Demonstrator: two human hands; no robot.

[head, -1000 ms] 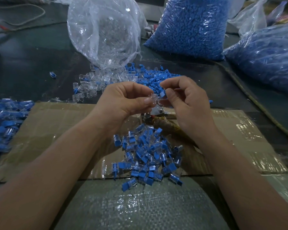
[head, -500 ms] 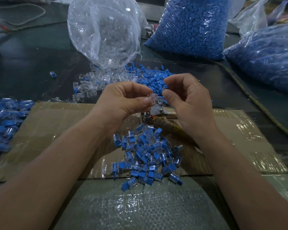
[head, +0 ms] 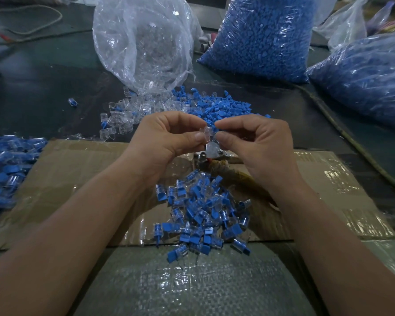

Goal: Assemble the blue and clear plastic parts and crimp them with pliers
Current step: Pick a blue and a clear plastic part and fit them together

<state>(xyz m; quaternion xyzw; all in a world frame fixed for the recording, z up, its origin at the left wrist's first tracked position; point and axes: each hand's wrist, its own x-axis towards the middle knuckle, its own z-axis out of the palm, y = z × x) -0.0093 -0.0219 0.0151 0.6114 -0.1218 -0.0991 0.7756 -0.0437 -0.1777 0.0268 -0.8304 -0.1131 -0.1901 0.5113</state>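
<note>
Clear plastic part: held in mid-air between both hands, above the far edge of the cardboard sheet. Long axis roughly left to right, from one set of fingertips to the other.

Left hand: fingers curled, thumb and forefinger pinching the part's left end.

Right hand: fingers curled, thumb and forefinger pinching the right end. Blue insert there hidden by the fingertips, seating impossible to confirm.

Pliers: flat on the cardboard, metal head directly below the held part, wrapped handles running toward the near right and under the right wrist. Probably an easier reach for the right hand; the crimp calls for a short drop straight down.

Pile of joined blue-and-clear pieces: on the cardboard's near edge, between the forearms. Second heap at far left.

Loose clear pieces and loose blue pieces: just beyond the hands, at the mouth of a clear bag.

Two bags of blue parts: far right.

Brands, labels, writing: none legible.
</note>
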